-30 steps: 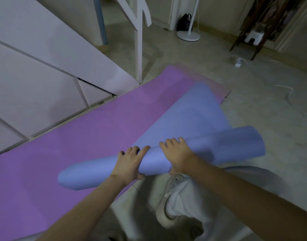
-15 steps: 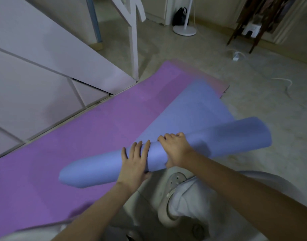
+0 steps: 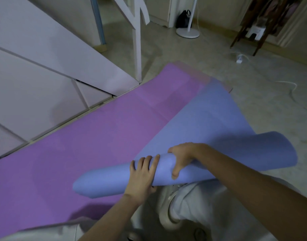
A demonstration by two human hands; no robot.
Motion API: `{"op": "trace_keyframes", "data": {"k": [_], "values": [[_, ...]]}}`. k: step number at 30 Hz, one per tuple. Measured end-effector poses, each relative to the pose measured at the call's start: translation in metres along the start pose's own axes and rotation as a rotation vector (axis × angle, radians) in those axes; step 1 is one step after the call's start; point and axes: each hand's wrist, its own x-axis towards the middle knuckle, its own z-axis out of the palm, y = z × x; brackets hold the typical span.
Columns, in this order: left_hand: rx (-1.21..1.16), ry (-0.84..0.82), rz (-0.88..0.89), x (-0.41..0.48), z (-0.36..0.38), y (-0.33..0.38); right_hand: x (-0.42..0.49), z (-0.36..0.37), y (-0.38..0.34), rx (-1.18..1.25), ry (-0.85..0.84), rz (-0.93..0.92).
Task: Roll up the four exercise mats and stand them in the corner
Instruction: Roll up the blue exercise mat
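Head view, read left to right. At far left, pale cabinet panels (image 3: 45,75) slope along the floor edge. Beside them a purple mat (image 3: 97,145) lies flat and unrolled, and a paler pink edge (image 3: 192,68) at its far end may belong to another mat beneath it. The blue mat (image 3: 210,119) lies partly over the purple one, its near end wound into a roll held just above the person's knees. The left hand (image 3: 142,176) holds the roll, fingers curved over its top and thumb tucked at the near underside. The right hand (image 3: 182,157), touching or nearly touching the left, grasps the same roll, fingers wrapped over the far side and thumb pressed down the near face. The roll looks narrow at its left end and flares wide and loose at its right end, above bare floor (image 3: 253,84). The step in hand is judged to be rolling the first mat, with a long flat stretch yet to be wound in. The next move calls for drawing the slack right end tighter so that the roll runs even, then turning it away along the flat stretch. The corner meant for standing the mats cannot be told from this view.
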Motion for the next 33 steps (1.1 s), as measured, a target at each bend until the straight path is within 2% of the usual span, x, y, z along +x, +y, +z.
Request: {"op": "trace_keyframes", "data": {"k": [2, 4, 6, 8, 12, 16, 19, 21, 25, 29, 31, 33], "values": [[-0.023, -0.069, -0.018, 0.008, -0.002, -0.011, -0.002, 0.010, -0.004, -0.035, 0.098, -0.020], [-0.036, -0.101, -0.027, 0.016, -0.006, -0.020, 0.004, 0.030, -0.006, -0.289, 0.454, -0.036], [-0.075, -0.113, 0.007, 0.024, -0.014, -0.023, 0.016, 0.055, -0.005, -0.446, 0.740, 0.020], [-0.103, -0.144, 0.045, 0.032, -0.023, -0.022, 0.019, 0.061, -0.004, -0.467, 0.895, 0.023], [-0.105, -0.177, 0.065, 0.045, -0.038, -0.022, 0.017, 0.058, 0.002, -0.500, 0.976, 0.040], [-0.103, -0.144, 0.042, 0.039, -0.034, -0.022, 0.017, 0.048, 0.008, -0.389, 0.843, 0.025], [-0.056, 0.021, 0.031, 0.024, -0.023, -0.019, 0.010, 0.031, 0.004, -0.309, 0.751, 0.028], [0.008, 0.075, -0.044, 0.014, -0.013, -0.014, 0.006, 0.021, 0.001, -0.319, 0.639, 0.025], [0.085, 0.076, -0.135, 0.002, -0.001, -0.002, 0.005, 0.009, -0.003, -0.228, 0.517, -0.013], [0.068, 0.076, -0.094, 0.006, -0.001, -0.006, 0.010, 0.005, 0.004, -0.126, 0.357, -0.007], [0.064, 0.065, -0.066, 0.015, -0.003, -0.012, 0.011, 0.007, 0.009, -0.115, 0.343, -0.008], [0.045, 0.021, -0.053, 0.026, -0.006, -0.019, 0.013, 0.015, 0.009, -0.186, 0.455, -0.041]]}}
